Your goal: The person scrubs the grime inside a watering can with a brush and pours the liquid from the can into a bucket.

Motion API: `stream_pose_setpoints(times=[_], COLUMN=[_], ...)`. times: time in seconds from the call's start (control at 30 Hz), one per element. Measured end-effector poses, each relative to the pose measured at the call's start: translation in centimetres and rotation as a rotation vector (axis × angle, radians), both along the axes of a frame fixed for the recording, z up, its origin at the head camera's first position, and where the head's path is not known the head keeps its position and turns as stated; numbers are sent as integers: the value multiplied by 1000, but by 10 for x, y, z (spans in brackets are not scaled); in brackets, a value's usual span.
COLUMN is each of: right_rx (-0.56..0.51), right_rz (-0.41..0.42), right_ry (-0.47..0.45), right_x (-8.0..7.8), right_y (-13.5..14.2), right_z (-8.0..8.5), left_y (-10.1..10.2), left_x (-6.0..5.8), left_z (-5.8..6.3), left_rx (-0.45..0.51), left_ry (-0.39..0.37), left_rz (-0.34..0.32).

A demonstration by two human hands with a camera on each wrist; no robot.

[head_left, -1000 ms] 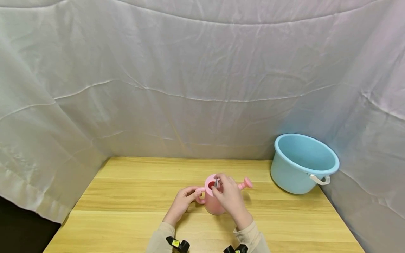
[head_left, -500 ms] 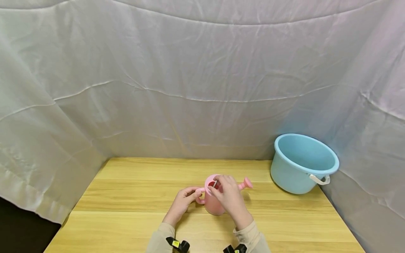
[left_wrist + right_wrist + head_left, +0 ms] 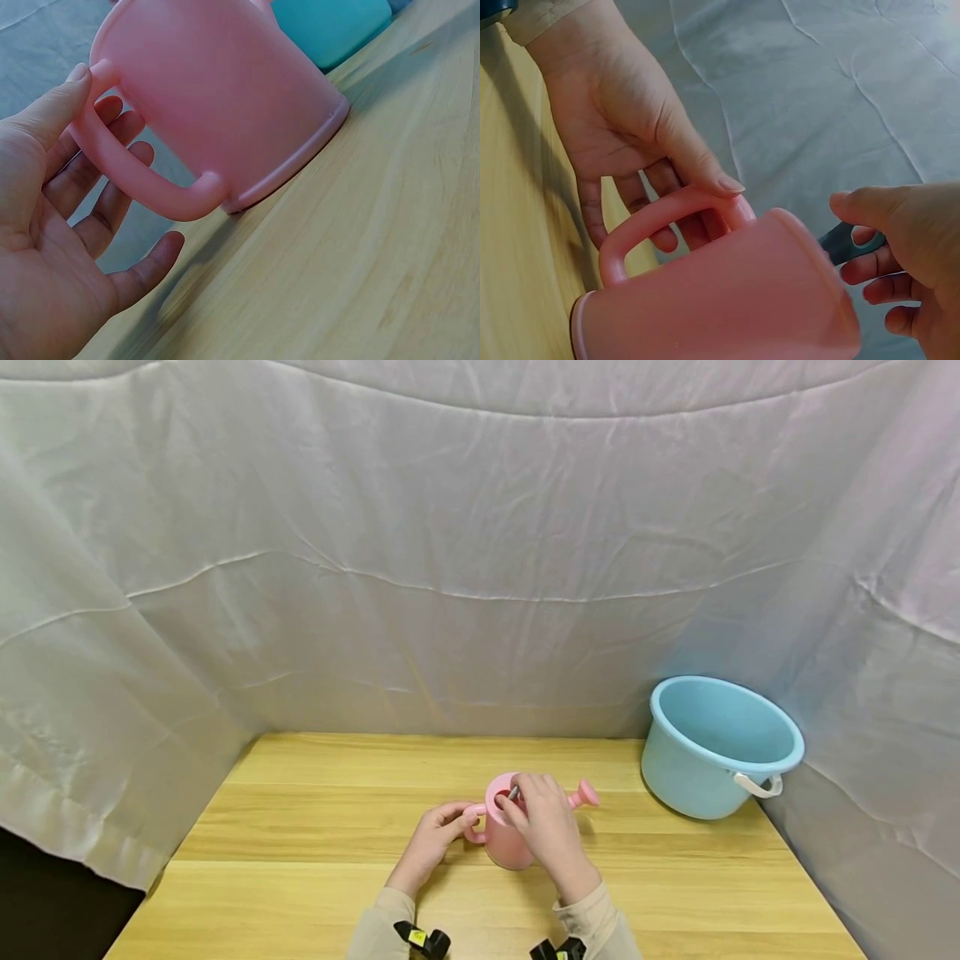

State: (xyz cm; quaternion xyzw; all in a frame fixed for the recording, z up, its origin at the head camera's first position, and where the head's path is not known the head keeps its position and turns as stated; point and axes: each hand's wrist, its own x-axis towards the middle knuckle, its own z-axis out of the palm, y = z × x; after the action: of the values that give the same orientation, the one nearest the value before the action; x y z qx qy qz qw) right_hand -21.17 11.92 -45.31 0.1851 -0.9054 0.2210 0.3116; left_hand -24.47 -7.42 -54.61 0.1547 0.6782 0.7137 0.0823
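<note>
A pink watering can [image 3: 507,845] stands upright on the wooden table, its spout and sprinkler head [image 3: 588,792] pointing right. My left hand [image 3: 435,839] holds the can's handle [image 3: 142,184], thumb on its upper part and several fingers behind it; the little finger sticks out free. Over the can's opening, my right hand [image 3: 550,827] pinches a dark grey handle with a hole in its end [image 3: 847,241] between thumb and fingers. The rest of that tool goes down into the can and is hidden, so I cannot tell its kind.
A light blue bucket [image 3: 675,781] with a white grip [image 3: 759,787] stands at the table's back right corner, past the spout. Grey cloth [image 3: 450,568] hangs behind and on both sides of the wooden table [image 3: 300,827].
Over the can's opening, the right hand has shifted the tool's tilt back and forth slightly. The left hand, the watering can and the bucket stay where they were.
</note>
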Motion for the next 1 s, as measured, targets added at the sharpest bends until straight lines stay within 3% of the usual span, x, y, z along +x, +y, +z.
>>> stream_pose_setpoints(times=[0.67, 1.0], right_rx=[-88, -96], right_rz=[38, 59], right_ry=[13, -7], right_x=[11, 10], right_y=[7, 7], right_z=[22, 21], left_y=[1, 1], left_x=[0, 1], left_z=[2, 4], left_rx=[-6, -16], left_ry=[-20, -23], left_rz=[19, 18])
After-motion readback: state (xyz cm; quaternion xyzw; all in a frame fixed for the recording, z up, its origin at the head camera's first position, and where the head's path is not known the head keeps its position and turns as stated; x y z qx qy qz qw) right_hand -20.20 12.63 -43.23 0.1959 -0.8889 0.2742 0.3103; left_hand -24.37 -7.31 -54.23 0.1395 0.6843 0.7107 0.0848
